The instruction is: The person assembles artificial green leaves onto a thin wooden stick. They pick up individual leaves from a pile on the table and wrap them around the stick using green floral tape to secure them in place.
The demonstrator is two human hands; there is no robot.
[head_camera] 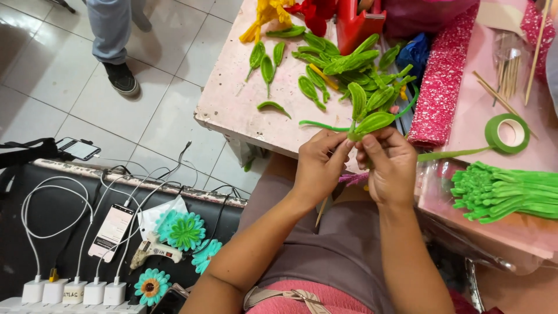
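My left hand (318, 166) and my right hand (388, 166) meet at the table's near edge, both pinching the stem end of a green pipe-cleaner leaf sprig (367, 107). The sprig's fuzzy leaves stick up away from me, above my fingertips. A long green pipe cleaner (450, 154) trails to the right from my right hand. Behind the sprig, several loose green pipe-cleaner leaves (317, 64) lie scattered on the worn pink table (232, 104).
A bundle of green pipe cleaners (503, 192) and a roll of green floral tape (507, 133) lie on the right, near wooden skewers (507, 70) and a pink glitter roll (443, 81). Left below: phones (111, 231), chargers, a glue gun (152, 251), teal flowers (185, 230). Another person's shoe (122, 77) stands on the tiles.
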